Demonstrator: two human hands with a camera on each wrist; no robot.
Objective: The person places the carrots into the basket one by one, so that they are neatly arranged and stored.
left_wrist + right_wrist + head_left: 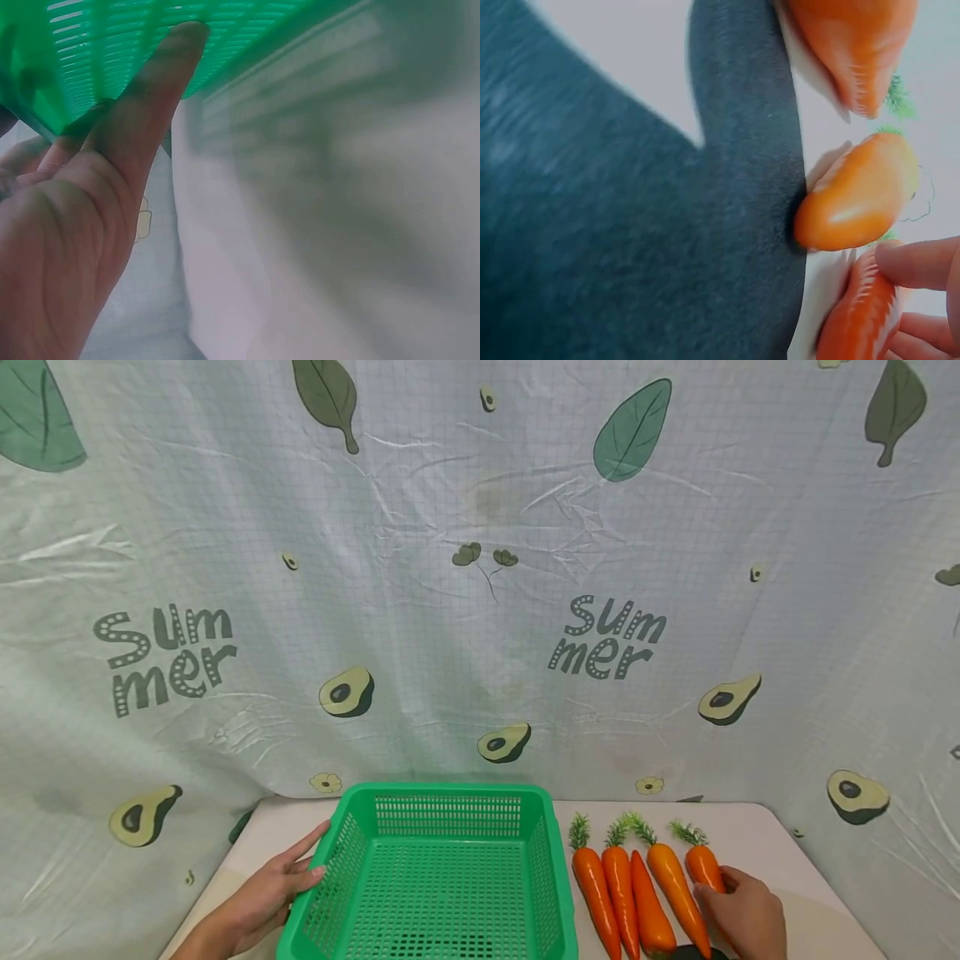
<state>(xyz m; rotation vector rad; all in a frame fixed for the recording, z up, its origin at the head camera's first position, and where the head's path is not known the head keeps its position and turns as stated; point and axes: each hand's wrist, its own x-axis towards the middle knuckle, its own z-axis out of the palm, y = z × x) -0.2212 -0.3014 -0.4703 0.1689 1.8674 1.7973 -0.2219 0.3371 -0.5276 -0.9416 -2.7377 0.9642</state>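
A green plastic basket [442, 893] with slotted walls stands on the table, its inside bare. My left hand [262, 893] lies at its left side, thumb and fingertips touching the rim. In the left wrist view, a straight finger [157, 90] rests against the basket's slotted wall [247, 22]. To the basket's right, several orange carrots [596, 889] lie in a row, most with green tops pointing away. One carrot [648, 910] points its narrow tip away instead. My right hand [742, 910] pinches the rightmost carrot [705, 864], also visible as a ridged carrot [859, 322].
A pale table [795, 868] bears everything. Behind it hangs a whitish curtain [427, 610] printed with leaves and avocados. A dark object [697, 952], cut off by the frame, sits below the carrots; dark textured material [667, 247] fills much of the right wrist view.
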